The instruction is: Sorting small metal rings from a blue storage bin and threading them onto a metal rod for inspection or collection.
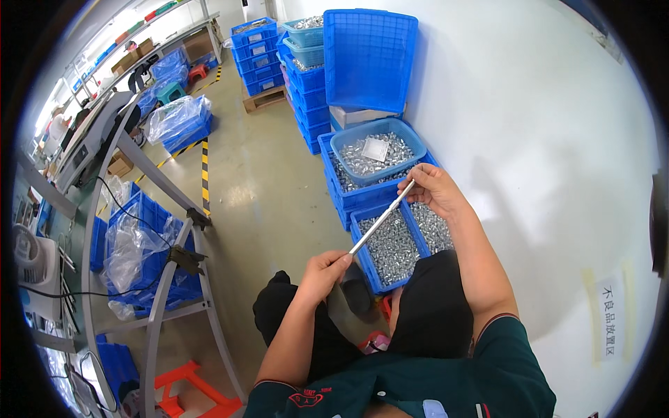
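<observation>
A thin silver metal rod [380, 221] slants between my two hands, its upper end to the right. My left hand [325, 273] is closed round the lower end, above my lap. At the upper end, my right hand [432, 187] pinches the rod between thumb and fingers. Below the rod, a blue bin [357, 230] holds many small shiny metal parts [390, 245]. More such parts [431, 226] lie in the section beside it, under my right forearm. Behind my right hand, a light-blue basket [341, 143] of metal parts carries a white paper label [375, 149].
Stacked blue crates [306, 104] and an upright blue lid or tray [371, 59] stand along the white wall [529, 104]. At left are a grey-framed workbench [157, 313], plastic-covered blue crates [143, 244] and a red stool [191, 386]. Black-and-yellow tape [205, 177] marks the floor.
</observation>
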A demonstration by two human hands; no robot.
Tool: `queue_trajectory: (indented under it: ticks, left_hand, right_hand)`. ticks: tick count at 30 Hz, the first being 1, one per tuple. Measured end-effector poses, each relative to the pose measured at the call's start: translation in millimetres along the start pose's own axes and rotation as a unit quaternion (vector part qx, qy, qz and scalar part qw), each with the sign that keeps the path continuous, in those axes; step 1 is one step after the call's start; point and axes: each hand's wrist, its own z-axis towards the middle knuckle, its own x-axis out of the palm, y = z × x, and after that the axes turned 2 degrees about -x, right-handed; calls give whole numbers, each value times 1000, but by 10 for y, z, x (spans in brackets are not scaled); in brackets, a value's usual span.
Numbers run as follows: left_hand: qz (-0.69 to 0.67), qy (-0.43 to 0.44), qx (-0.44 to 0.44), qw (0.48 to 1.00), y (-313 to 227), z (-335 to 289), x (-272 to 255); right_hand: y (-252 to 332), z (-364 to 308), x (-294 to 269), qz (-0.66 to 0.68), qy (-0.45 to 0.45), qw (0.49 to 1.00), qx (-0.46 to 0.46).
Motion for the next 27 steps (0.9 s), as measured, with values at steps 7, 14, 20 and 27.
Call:
queue_trajectory:
  ticks: [7,14,20,27]
  left_hand:
    - [7,-21,-5,1000,12,0,32]
    - [-3,-25,-17,1000,13,80,92]
    - [-1,-26,-43,999,-27,233,216]
    - [-46,26,-81,995,-18,462,410]
  right_hand:
    - [14,-25,143,-53,-103,993,26]
    - [-47,-35,245,-78,-42,991,96]
    - [-99,-97,117,-394,-158,905,11]
    - [-249,-389,416,-565,21,789,-238]
